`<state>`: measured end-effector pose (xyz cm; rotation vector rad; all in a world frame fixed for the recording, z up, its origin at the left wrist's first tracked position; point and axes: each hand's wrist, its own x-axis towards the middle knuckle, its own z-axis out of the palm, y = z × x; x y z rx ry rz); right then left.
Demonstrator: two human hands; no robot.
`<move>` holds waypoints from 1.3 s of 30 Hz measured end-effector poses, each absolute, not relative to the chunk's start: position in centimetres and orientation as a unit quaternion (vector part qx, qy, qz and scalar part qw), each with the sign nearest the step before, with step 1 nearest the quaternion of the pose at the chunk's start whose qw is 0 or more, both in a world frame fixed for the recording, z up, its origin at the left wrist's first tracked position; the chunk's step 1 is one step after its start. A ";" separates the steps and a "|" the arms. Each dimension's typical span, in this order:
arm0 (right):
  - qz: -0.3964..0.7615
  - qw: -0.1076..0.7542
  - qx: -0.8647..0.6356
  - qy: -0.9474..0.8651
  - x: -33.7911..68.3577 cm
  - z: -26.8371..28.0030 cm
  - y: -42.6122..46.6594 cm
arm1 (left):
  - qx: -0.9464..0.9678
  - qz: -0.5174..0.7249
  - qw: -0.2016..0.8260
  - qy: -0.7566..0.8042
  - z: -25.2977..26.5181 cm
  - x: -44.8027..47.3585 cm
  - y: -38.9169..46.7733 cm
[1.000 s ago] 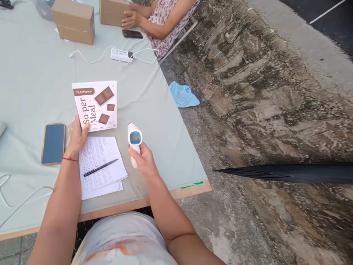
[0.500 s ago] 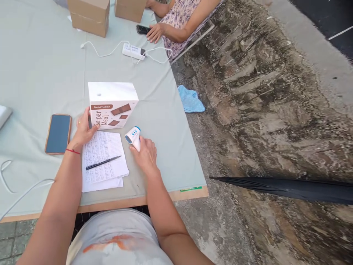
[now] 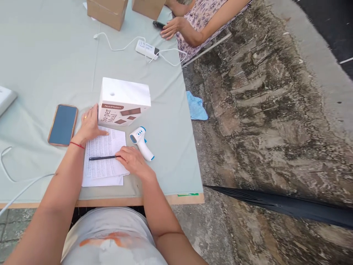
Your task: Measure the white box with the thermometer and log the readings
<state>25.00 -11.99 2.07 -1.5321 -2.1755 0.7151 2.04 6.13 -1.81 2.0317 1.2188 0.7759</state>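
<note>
A white box with brown chocolate bar pictures [image 3: 125,97] stands upright on the cloth. My left hand [image 3: 90,125] is at its lower left corner, fingers along the box's side and thumb spread over the papers. Below the box lie handwritten sheets [image 3: 106,169]. My right hand [image 3: 132,160] pinches the tip end of a black pen [image 3: 102,158], which lies across the top sheet. Just beyond that hand, a white and blue infrared thermometer [image 3: 142,142] lies on the cloth. To the left of my left hand is a phone in a brown case [image 3: 63,125].
A power strip [image 3: 147,49] with a white cable lies farther back, near cardboard boxes [image 3: 107,13]. Another person's hand [image 3: 171,27] rests by a dark phone at the far edge. A white device [image 3: 6,99] sits at left. The table's right edge [image 3: 190,129] drops to rough ground.
My right hand has let go of the thermometer, leaving it on the cloth, and has taken hold of the pen's end. My left thumb has come off the box's front onto the papers.
</note>
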 end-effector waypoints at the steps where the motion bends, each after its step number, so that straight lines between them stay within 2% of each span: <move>1: 0.270 0.216 -0.555 -0.757 25.7 2.3 -11.8 | 0.782 0.269 0.319 0.462 -1.5 2.0 6.0; 3: 0.308 0.289 -0.589 -0.689 26.5 2.7 -11.2 | 0.793 0.235 0.322 0.460 -1.2 2.0 5.9; 7: 0.383 0.476 -0.618 -0.494 25.0 2.0 -9.5 | 0.782 0.255 0.339 0.456 -1.3 2.1 5.8; 10: 0.408 0.541 -0.613 -0.407 22.3 0.4 -8.1 | 0.779 0.261 0.342 0.456 -1.6 2.2 5.8; 21: 0.361 0.491 -0.670 -0.425 21.0 -1.3 -7.7 | 0.787 0.247 0.344 0.449 -1.3 2.2 5.6; 31: 0.326 0.518 -0.636 -0.471 20.8 -2.7 -7.6 | 0.796 0.152 0.326 0.488 2.0 2.9 4.5; 39: 0.313 0.514 -0.645 -0.470 20.8 -2.9 -7.6 | 0.797 0.150 0.327 0.486 2.1 2.8 4.6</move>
